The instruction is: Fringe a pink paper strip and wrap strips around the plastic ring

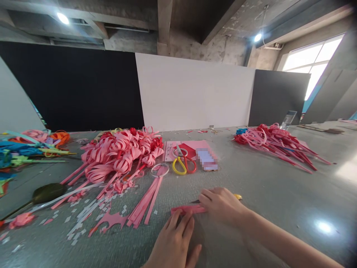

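The grey table (267, 219) is filling the foreground. From the working spot, a heap of pink paper flowers (119, 156) is lying at ten o'clock. The left hand (176, 236), fingers spread, is pressing pink paper (192, 209) at its six o'clock edge; the right hand (221, 204), at three o'clock, is clasping a yellow-ended cutter (238, 196).

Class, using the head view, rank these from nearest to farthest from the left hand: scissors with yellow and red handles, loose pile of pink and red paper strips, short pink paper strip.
1. Pink paper strip: under the left hand's fingertips.
2. Scissors: beyond, near centre.
3. Loose pile: far right.
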`<action>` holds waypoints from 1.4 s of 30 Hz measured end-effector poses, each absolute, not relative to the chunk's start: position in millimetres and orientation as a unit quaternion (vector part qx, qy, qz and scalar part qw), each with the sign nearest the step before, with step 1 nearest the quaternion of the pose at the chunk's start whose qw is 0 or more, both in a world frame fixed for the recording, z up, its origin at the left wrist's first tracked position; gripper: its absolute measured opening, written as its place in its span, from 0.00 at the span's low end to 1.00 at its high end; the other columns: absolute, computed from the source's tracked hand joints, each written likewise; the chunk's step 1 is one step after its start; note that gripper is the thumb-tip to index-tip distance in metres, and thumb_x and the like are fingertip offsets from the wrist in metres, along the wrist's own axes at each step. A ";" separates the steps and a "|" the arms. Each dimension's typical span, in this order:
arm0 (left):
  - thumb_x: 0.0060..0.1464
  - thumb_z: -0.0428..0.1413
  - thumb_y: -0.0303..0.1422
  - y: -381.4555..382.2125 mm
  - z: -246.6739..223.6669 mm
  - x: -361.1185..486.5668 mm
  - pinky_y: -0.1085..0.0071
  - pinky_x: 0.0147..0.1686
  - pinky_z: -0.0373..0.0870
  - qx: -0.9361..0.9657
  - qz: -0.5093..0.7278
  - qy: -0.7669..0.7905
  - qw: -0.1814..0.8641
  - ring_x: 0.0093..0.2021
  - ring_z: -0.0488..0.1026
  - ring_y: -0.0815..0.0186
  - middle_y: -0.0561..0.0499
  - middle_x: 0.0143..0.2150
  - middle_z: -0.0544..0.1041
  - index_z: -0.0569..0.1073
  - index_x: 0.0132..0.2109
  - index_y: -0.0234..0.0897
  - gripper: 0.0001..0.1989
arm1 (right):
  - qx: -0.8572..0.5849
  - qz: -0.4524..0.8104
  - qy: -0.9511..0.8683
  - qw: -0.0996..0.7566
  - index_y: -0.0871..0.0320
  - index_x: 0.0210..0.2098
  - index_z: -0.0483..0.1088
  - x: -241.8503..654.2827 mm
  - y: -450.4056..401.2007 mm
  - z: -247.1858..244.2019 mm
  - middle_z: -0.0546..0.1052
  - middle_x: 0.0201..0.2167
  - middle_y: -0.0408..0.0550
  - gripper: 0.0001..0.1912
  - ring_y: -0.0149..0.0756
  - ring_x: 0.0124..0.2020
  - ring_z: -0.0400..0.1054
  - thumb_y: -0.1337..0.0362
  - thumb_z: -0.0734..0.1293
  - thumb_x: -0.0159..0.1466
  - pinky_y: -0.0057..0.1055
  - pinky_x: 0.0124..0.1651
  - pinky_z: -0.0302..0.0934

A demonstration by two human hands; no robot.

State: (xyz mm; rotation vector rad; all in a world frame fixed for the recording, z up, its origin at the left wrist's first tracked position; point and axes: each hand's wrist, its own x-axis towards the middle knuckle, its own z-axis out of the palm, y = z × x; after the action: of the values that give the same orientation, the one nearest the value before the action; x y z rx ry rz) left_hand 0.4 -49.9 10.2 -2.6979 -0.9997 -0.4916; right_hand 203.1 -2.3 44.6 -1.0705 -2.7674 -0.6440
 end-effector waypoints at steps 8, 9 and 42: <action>0.54 0.46 0.40 -49.9 13.6 1.1 0.61 0.47 0.64 -0.924 -0.163 -0.336 0.085 0.52 0.62 0.55 0.43 0.52 0.67 0.62 0.53 0.31 0.23 | -0.323 -0.212 -0.922 0.028 0.57 0.32 0.61 204.5 -2.6 33.8 0.70 0.28 0.41 0.04 0.32 0.26 0.63 0.71 0.59 0.57 0.29 0.26 0.50; 0.54 0.46 0.39 -50.0 13.6 1.2 0.61 0.47 0.64 -0.924 -0.165 -0.335 0.081 0.52 0.62 0.56 0.43 0.52 0.67 0.61 0.53 0.31 0.22 | -0.325 -0.214 -0.921 0.028 0.57 0.32 0.61 204.4 -2.4 32.9 0.70 0.28 0.41 0.04 0.32 0.26 0.63 0.71 0.59 0.57 0.29 0.26 0.50; 0.53 0.46 0.40 -51.5 16.9 2.9 0.59 0.44 0.66 -0.919 -0.128 -0.364 0.076 0.49 0.64 0.53 0.38 0.51 0.66 0.64 0.51 0.31 0.21 | -0.313 -0.202 -0.928 -0.004 0.58 0.32 0.61 204.5 0.3 43.8 0.70 0.26 0.41 0.05 0.32 0.24 0.65 0.72 0.57 0.60 0.29 0.24 0.53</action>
State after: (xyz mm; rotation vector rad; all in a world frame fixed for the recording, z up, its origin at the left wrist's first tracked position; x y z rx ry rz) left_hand 2.9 -51.5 16.9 -2.7555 -1.0922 -0.3845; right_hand 204.5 0.3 43.8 -0.9876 -2.9230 -0.6374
